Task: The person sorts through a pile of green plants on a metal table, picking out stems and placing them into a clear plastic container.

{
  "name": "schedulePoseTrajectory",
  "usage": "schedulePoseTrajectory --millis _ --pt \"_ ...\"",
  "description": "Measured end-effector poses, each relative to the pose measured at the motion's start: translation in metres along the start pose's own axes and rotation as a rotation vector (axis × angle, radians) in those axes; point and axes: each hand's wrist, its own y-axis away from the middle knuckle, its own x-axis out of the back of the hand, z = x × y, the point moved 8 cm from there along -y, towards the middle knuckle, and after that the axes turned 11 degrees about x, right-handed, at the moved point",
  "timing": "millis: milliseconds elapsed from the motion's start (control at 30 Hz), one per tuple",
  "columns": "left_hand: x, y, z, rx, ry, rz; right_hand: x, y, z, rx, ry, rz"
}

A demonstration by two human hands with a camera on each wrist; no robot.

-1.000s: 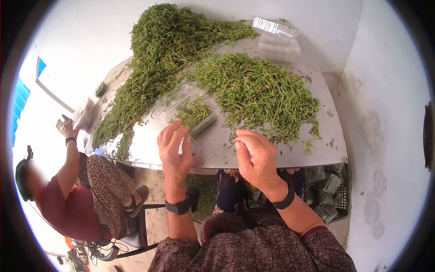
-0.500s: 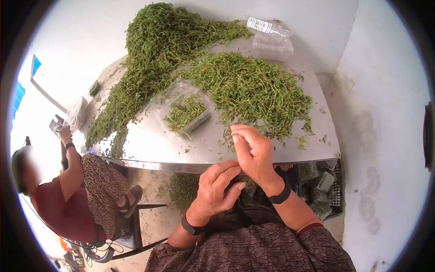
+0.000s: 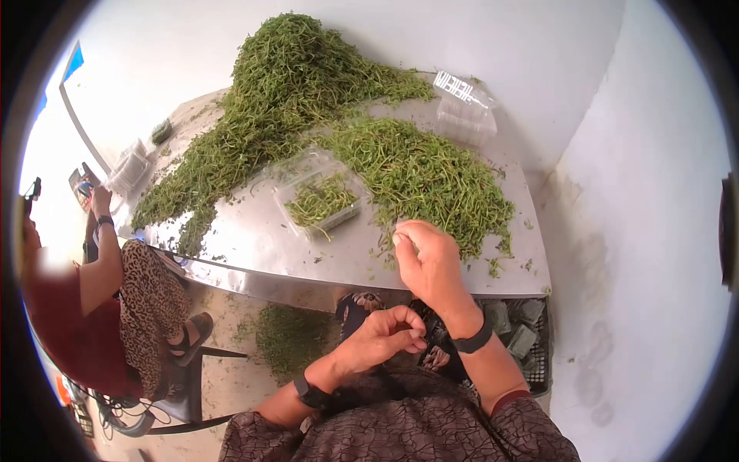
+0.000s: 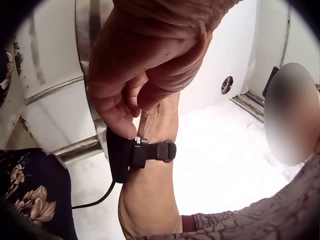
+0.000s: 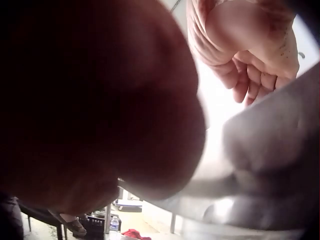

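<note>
Just behind the left hand [image 3: 379, 339] sits a black wristband [image 3: 310, 394]; behind the right hand [image 3: 429, 258], a similar black strap [image 3: 472, 336] with a buckle, casing [image 4: 120, 155] and thin black cable [image 4: 97, 204]. Farther back, a crackle-patterned dark brown top [image 3: 400, 420] has a maroon cuff [image 3: 511, 399]. Navy trousers [image 4: 55, 175] bear beige flowers [image 4: 40, 206].

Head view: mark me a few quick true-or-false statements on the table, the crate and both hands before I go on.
1. The clear container holds green stems. True.
2. Its lid is closed. False: it stands open.
3. The left hand is inside the container. False: it is in front of the table, apart from the container.
4. The right hand is nearer the container than the left hand. True.
5. The black crate sits on the table. False: it is below tabletop level.
</note>
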Motion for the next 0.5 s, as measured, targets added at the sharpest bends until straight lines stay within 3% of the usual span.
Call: schedulePoseTrajectory --millis 100,167,233,333,400,500 --pt "-0.009 -0.004 0.011 -0.083 -0.156 -0.08 0.006 -0.023 0.009 -0.014 0.142 -0.129" --pt "-0.03 -0.004 0.019 -0.207 -0.598 -0.075 0.011 -0.039 0.023 -0.059 0.199 -0.172" --pt "-0.05 -0.007 0.025 -0.262 -0.715 -0.097 0.012 -0.052 0.041 -0.131 0.249 -0.223" --pt "-0.069 -0.016 0.023 -0.317 -0.866 -0.101 0.01 -0.068 0.053 -0.1 0.337 -0.218" --pt "-0.077 -0.01 0.04 -0.734 -1.1 0.101 0.005 -0.076 0.06 -0.111 0.348 -0.248" --pt "-0.083 -0.012 0.049 -0.812 -1.146 0.147 -0.006 -0.089 0.063 -0.122 0.457 -0.37"
